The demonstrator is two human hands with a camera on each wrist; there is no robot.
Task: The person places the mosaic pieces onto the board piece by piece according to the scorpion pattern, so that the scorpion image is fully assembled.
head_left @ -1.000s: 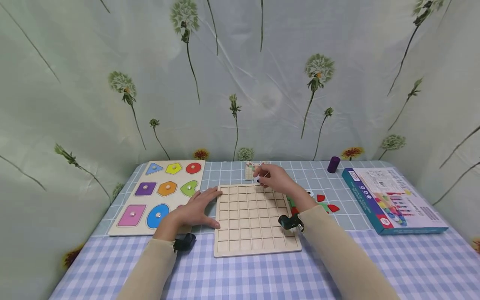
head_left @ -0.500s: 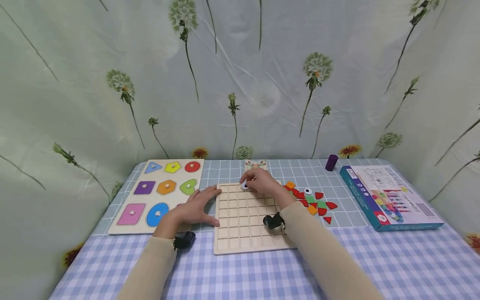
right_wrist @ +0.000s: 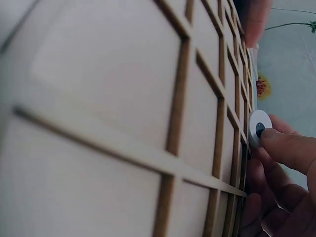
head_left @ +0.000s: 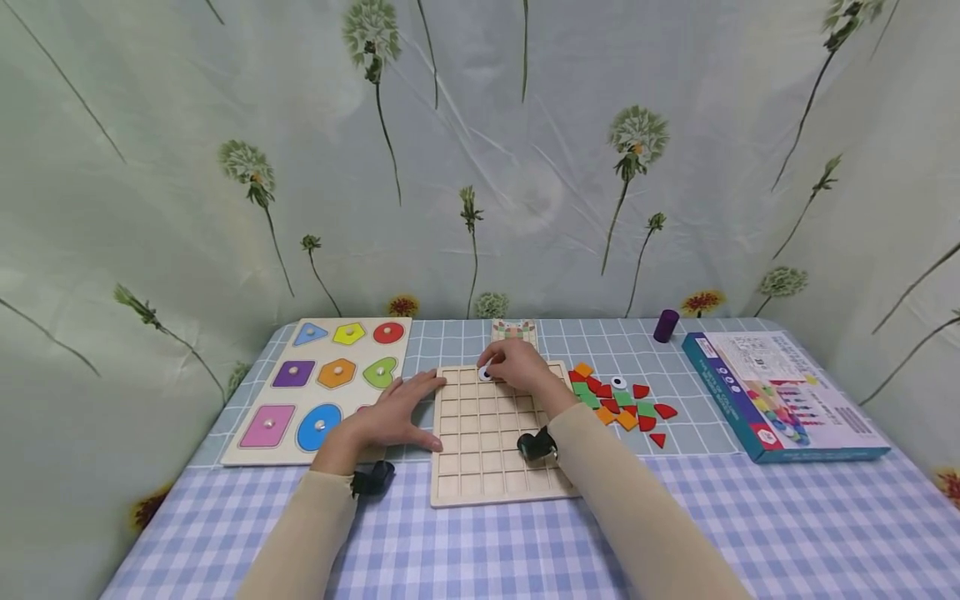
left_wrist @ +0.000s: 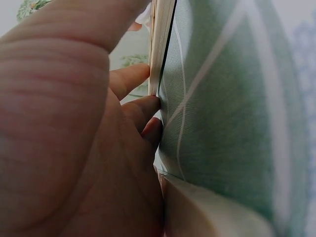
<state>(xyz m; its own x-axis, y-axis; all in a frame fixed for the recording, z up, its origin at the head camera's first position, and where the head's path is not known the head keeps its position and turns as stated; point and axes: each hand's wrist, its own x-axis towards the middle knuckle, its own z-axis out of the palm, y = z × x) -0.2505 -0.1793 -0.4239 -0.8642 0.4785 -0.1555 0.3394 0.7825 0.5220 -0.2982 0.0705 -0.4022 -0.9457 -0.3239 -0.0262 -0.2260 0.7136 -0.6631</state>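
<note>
Kind of a makeshift filming corner, tbh: back and sides are closed off by a flowery curtain (head_left: 555, 217), the bench (head_left: 750, 525) is covered in checked cloth, cameras (head_left: 372, 478) are worn on wrists. Actual room can't be told.

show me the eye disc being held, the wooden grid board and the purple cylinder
Held eye disc (right_wrist: 258, 127), right wrist view, on its dark pupil
Wooden grid board (head_left: 492, 442), head view, bare middle part
Purple cylinder (head_left: 664, 327), head view, its side

Before you, the grid board (head_left: 480, 433) lies between the knob puzzle (head_left: 303, 397), left, and 1 box (head_left: 787, 396), right; 1 card (head_left: 516, 329) is behind.
</note>
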